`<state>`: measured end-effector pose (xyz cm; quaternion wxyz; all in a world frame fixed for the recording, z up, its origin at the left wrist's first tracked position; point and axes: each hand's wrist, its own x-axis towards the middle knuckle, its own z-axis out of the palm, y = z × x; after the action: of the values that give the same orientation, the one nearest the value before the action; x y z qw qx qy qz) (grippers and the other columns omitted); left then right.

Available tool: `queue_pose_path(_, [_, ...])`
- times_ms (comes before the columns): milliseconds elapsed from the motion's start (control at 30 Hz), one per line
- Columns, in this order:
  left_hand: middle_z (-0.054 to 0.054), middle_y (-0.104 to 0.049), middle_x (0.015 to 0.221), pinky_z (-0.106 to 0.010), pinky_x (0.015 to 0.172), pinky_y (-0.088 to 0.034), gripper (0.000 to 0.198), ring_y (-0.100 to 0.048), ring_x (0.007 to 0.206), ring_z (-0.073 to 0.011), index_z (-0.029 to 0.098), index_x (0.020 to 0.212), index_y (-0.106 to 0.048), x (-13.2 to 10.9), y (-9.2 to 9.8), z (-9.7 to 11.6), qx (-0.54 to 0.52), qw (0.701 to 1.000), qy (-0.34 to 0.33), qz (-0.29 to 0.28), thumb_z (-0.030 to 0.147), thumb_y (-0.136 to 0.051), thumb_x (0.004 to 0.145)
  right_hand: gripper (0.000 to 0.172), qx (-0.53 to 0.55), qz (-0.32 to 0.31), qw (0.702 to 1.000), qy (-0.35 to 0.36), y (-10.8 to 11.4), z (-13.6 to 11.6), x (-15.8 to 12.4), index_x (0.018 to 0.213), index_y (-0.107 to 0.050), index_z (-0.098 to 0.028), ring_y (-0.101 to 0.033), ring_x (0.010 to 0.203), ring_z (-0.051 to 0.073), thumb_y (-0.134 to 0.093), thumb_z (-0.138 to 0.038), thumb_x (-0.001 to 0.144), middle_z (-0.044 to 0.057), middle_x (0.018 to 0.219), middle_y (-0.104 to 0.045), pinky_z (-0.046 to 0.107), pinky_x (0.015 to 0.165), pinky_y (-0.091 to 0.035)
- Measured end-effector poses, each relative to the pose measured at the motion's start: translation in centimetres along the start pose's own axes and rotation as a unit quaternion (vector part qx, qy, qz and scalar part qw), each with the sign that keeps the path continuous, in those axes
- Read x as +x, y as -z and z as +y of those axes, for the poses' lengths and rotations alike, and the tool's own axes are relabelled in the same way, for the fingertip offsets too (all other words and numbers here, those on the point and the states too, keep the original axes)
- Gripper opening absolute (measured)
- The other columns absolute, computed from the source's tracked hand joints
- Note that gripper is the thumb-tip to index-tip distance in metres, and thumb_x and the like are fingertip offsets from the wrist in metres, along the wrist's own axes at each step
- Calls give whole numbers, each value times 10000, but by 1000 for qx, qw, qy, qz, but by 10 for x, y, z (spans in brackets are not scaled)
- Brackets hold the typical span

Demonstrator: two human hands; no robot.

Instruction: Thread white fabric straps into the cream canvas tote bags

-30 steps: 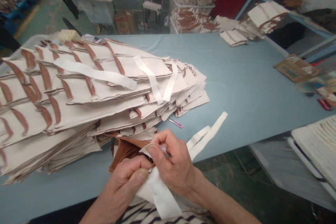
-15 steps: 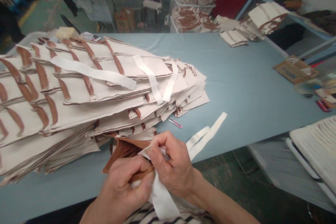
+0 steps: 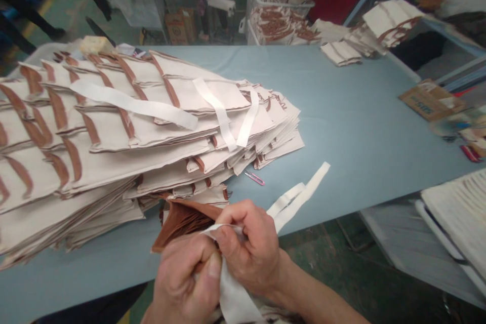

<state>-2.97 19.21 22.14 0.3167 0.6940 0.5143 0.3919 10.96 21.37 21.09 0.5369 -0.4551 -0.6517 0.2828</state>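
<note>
My left hand (image 3: pixel 184 271) is closed, thumb against bent fingers, on a cream fabric piece whose gripped edge is mostly hidden. Close beside it, my right hand (image 3: pixel 250 248) pinches a white fabric strip (image 3: pixel 235 293) that hangs down between the hands toward my lap. Just beyond them lie folded brown fabric pieces (image 3: pixel 182 223) at the table's near edge. Pink thread snips (image 3: pixel 255 178) rest on the table past my hands. More white strips (image 3: pixel 290 205) lie by my right hand.
Large overlapping stacks of cream fabric pieces (image 3: pixel 182 136) with brown strips cover the table's left side, with loose white strips on top. A cardboard box (image 3: pixel 431 100) sits at the right edge of the blue-grey table (image 3: pixel 341 126). Behind stands a crate (image 3: pixel 281 7) of fabric.
Both hands have shifted slightly lower and drawn closer together. The left hand has turned, and the brown edge seen in its fingers before is now hidden. The pinch of the right hand continues.
</note>
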Motion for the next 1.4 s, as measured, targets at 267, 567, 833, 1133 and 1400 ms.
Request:
queue_pose_path(267, [95,-337,533,-167,426,-277,298,-340,448,-71,217,635,-351,8,-19,-7,-77,997,-16,11,125,-459,897,226,40,9,996,-79,-3,14,-2,864,-562,-220,-530,476,91,-555,-372,1032,-43,633,-631,190,443,-407])
queue_pose_path(567, [102,-536,684,-139,618,-403,250,-509,600,-70,238,784,-450,5,13,-16,-37,978,-83,-189,141,-513,1006,208,115,-92,983,-106,15,19,0,869,-513,-223,-462,490,83,-588,-363,1003,-60,655,-545,203,473,-359])
queue_pose_path(833, [105,-569,652,-154,549,-381,271,-510,534,-63,232,770,-514,12,13,-10,23,973,-118,-196,191,-560,1033,151,35,-249,961,-115,39,6,23,893,-509,-229,-517,585,120,-525,-308,1020,-47,709,-576,243,579,-353])
queue_pose_path(1133, [106,-568,572,-133,515,-383,332,-509,494,-52,205,640,-552,16,8,-3,-31,984,-43,-172,182,-663,952,141,-33,-278,954,-106,40,-5,31,929,-563,-227,-599,689,140,-536,-302,1045,-29,788,-656,244,654,-403])
queue_pose_path(1400, [71,-587,603,-165,516,-398,325,-498,537,-91,214,658,-586,-4,3,-7,-69,984,85,-143,251,-567,981,223,10,-105,994,-6,18,13,6,910,-537,-224,-635,630,129,-490,-347,1090,-5,760,-688,233,614,-486])
